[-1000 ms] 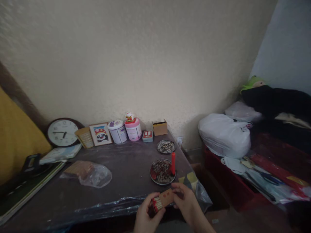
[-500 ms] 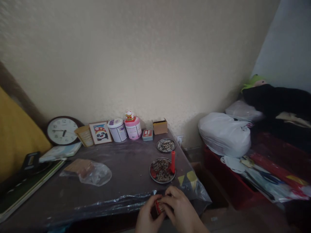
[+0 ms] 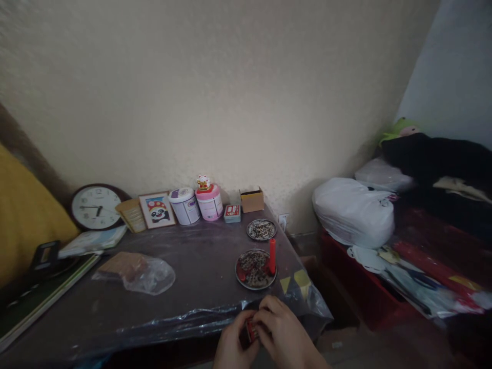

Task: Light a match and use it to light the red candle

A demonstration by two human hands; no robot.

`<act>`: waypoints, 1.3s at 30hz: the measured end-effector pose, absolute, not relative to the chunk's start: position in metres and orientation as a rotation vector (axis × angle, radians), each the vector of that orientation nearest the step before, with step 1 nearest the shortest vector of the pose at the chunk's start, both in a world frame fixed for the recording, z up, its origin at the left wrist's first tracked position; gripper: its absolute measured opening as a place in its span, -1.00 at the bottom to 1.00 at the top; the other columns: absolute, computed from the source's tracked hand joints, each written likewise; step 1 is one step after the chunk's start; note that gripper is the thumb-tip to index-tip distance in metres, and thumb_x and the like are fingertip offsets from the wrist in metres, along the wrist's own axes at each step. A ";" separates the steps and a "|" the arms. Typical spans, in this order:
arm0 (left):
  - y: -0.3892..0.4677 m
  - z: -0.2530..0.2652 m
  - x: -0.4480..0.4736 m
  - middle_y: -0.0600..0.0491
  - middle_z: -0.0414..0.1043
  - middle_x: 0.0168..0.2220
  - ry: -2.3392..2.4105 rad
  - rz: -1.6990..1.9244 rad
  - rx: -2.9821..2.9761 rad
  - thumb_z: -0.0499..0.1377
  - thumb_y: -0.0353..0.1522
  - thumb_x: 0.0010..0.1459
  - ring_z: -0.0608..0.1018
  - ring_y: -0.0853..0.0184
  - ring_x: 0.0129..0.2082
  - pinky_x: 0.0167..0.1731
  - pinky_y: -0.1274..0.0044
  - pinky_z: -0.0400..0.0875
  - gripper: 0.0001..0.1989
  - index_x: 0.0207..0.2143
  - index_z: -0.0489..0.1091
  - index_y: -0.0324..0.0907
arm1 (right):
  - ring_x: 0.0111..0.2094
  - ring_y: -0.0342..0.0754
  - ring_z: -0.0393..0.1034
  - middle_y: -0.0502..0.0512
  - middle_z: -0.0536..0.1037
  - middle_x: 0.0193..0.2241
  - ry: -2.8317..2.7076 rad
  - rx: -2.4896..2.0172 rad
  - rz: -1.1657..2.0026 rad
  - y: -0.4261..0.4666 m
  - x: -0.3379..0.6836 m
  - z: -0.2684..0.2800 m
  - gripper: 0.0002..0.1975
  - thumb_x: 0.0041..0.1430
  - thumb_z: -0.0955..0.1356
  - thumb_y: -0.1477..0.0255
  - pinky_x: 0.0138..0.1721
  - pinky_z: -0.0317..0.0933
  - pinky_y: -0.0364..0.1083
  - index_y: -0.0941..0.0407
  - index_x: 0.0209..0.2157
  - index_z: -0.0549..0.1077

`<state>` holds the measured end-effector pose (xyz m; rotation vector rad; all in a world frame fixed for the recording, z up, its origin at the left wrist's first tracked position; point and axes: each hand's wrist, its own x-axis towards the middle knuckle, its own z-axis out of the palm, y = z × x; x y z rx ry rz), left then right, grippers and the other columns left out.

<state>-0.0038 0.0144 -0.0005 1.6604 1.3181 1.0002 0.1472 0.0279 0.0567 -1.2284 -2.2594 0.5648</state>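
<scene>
Right now both of my hands are working low at the near edge of the table (image 3: 184,256), and they are closing around a small matchbox (image 3: 250,329). My left hand (image 3: 231,344) is cupping the box from the left with its fingers curled in, and my right hand (image 3: 282,335) is folding over it from the right, fingertips pressing on the top. Only a sliver of red is showing between my fingers, so I cannot tell whether the tray is slid open or pushed in. The box is hovering just off the table's front rim, not resting on it.

Just beyond my knuckles a round metal plate (image 3: 255,268) is sitting on the plastic-covered dark tabletop, and a red candle (image 3: 272,255) is standing upright on its right side. A second, smaller plate (image 3: 261,229) is lying a little farther back. Off to the left a crumpled clear bag (image 3: 140,274) is lying over something brown. Along the cream wall things are lining up: a round clock (image 3: 95,207), a framed panda picture (image 3: 157,209), a white tub (image 3: 183,205), a pink tub (image 3: 209,201) with a little figurine on top, and an open cardboard box (image 3: 251,199). To the right, well apart from the table, a full white plastic bag (image 3: 353,211) is resting on a red chest.
</scene>
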 end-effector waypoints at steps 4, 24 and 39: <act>0.015 -0.001 -0.003 -0.02 0.57 -0.31 1.322 1.018 1.653 0.11 -0.49 -0.07 0.57 0.20 -0.26 -0.24 0.46 0.41 -0.65 -0.16 0.39 -0.21 | -0.23 -0.11 0.32 -0.01 0.44 -0.33 -2.275 -1.221 0.542 0.028 0.147 0.055 -0.83 0.09 0.34 0.63 -0.16 0.22 -0.16 0.08 -0.40 0.50; 0.013 0.005 -0.001 -0.03 0.55 -0.33 1.310 1.014 1.632 0.09 -0.50 -0.08 0.57 0.19 -0.30 -0.27 0.45 0.41 -0.68 -0.21 0.41 -0.23 | -0.21 -0.10 0.33 0.01 0.45 -0.29 -2.293 -1.204 0.561 0.028 0.146 0.056 -0.81 0.04 0.32 0.66 -0.12 0.23 -0.15 0.11 -0.36 0.48; 0.014 -0.002 0.003 0.03 0.54 -0.42 1.197 1.149 1.497 0.16 -0.50 -0.14 0.54 0.25 -0.38 -0.34 0.50 0.43 -0.75 -0.32 0.44 -0.19 | -0.20 -0.12 0.34 0.01 0.44 -0.26 -2.190 -1.085 0.662 0.024 0.145 0.063 -0.82 0.09 0.30 0.64 -0.12 0.24 -0.15 0.09 -0.38 0.46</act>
